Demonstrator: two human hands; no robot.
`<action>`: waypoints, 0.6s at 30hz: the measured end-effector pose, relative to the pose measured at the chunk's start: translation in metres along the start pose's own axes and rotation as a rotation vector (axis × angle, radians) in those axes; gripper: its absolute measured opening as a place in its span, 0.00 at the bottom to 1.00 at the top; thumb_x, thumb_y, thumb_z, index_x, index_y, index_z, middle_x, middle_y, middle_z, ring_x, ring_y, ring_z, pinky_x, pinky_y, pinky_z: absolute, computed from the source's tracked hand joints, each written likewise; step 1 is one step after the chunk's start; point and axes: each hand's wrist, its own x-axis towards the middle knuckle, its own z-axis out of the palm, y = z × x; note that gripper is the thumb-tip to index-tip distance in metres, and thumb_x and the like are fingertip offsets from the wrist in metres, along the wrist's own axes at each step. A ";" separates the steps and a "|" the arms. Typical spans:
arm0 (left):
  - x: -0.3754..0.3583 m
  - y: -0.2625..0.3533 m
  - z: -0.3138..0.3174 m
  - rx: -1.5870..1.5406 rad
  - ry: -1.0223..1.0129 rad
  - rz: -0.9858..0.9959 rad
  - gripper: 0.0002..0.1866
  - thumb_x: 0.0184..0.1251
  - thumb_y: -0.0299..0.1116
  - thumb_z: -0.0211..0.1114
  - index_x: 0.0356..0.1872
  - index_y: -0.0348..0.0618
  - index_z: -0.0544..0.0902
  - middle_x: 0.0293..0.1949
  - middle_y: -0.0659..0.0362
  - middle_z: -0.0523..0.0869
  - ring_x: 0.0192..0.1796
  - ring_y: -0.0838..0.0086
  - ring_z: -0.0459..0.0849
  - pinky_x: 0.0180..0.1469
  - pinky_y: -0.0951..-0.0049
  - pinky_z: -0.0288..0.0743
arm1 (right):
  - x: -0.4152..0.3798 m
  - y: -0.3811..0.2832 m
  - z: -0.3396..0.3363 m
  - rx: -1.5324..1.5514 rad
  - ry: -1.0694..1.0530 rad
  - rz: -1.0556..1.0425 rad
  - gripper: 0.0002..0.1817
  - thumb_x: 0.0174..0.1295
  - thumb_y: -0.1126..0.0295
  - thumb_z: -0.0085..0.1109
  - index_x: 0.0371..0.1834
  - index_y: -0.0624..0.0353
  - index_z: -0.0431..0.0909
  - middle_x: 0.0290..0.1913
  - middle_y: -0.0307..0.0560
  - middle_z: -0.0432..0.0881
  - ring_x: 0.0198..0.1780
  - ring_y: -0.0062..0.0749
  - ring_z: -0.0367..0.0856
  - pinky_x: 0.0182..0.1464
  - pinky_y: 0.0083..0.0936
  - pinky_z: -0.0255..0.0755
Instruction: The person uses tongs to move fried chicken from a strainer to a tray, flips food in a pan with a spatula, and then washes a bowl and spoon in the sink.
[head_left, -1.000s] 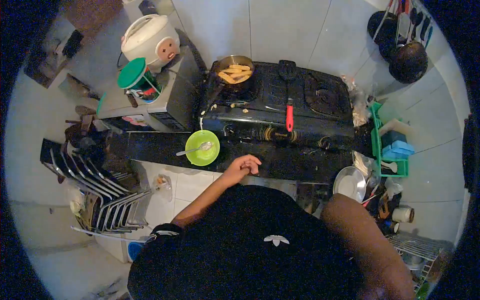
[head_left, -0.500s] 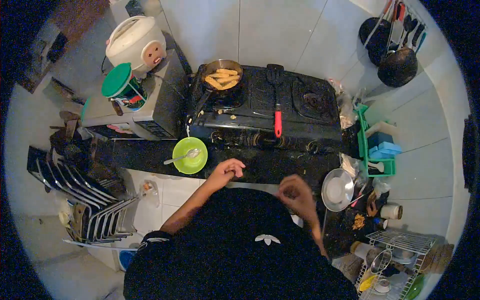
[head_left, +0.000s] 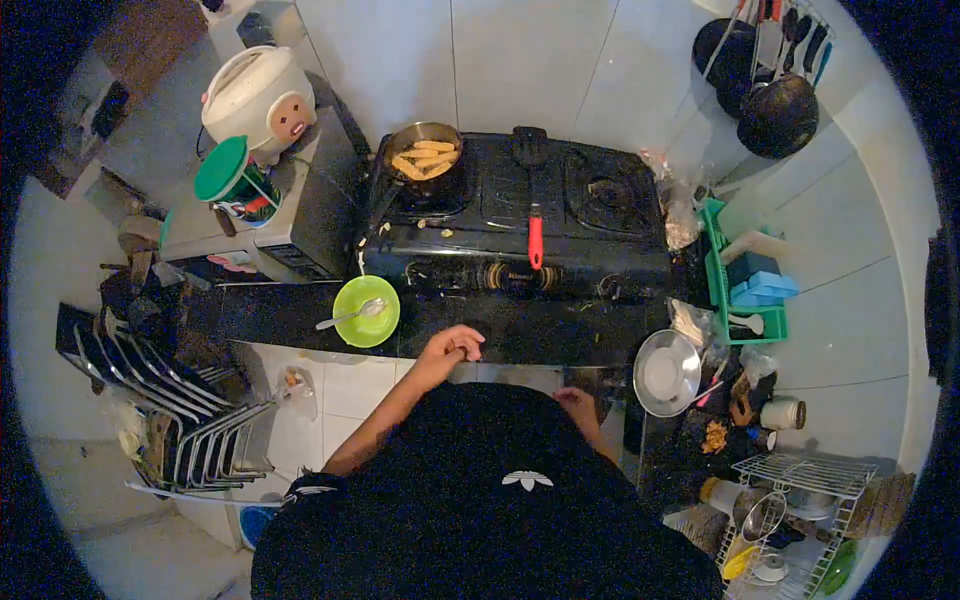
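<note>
My left hand (head_left: 453, 352) hovers at the counter's front edge, fingers loosely bent and apart, with nothing in it. Lower down, close to my shirt, is my right hand (head_left: 580, 408); it is partly in shadow, its fingers look loosely apart, and no object shows in it. Left of my left hand stands a lime-green bowl (head_left: 350, 335) with a metal spoon (head_left: 352, 314) in it. On the stove (head_left: 450, 240), a frying pan (head_left: 398, 137) holds several yellow-brown fried pieces (head_left: 428, 158). A black spatula with a red handle (head_left: 536, 240) lies across the stovetop.
A round metal plate (head_left: 668, 373) sits on the right counter, beside a green rack (head_left: 716, 270). Farther down is a white wire dish rack (head_left: 800, 480). At left, a rice cooker (head_left: 250, 95) and a green-lidded tub (head_left: 222, 170) stand on a microwave (head_left: 300, 225). Pans (head_left: 778, 118) hang on the wall.
My right hand has dropped down and in toward my body. My left hand stays almost in place. The camera view has shifted slightly, so the stove and bowl appear farther left.
</note>
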 end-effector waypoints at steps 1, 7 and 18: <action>-0.003 -0.005 0.002 -0.015 0.000 -0.001 0.19 0.58 0.13 0.50 0.49 0.38 0.78 0.33 0.60 0.82 0.38 0.77 0.80 0.46 0.76 0.73 | 0.002 0.016 -0.002 0.001 -0.003 -0.003 0.04 0.57 0.80 0.64 0.36 0.63 0.83 0.37 0.43 0.86 0.39 0.27 0.82 0.47 0.24 0.76; -0.019 -0.019 0.020 -0.049 0.022 0.017 0.18 0.58 0.13 0.50 0.49 0.38 0.78 0.33 0.60 0.83 0.37 0.77 0.80 0.46 0.75 0.73 | 0.026 0.083 -0.006 -0.381 -0.013 -0.157 0.07 0.57 0.78 0.65 0.39 0.60 0.84 0.38 0.39 0.86 0.39 0.22 0.81 0.46 0.20 0.75; -0.048 -0.074 0.030 -0.157 0.042 -0.167 0.17 0.61 0.17 0.52 0.51 0.38 0.78 0.34 0.60 0.83 0.37 0.78 0.80 0.44 0.77 0.74 | 0.029 0.101 -0.003 0.104 -0.422 0.061 0.12 0.64 0.66 0.58 0.47 0.58 0.82 0.45 0.44 0.85 0.49 0.31 0.80 0.55 0.29 0.71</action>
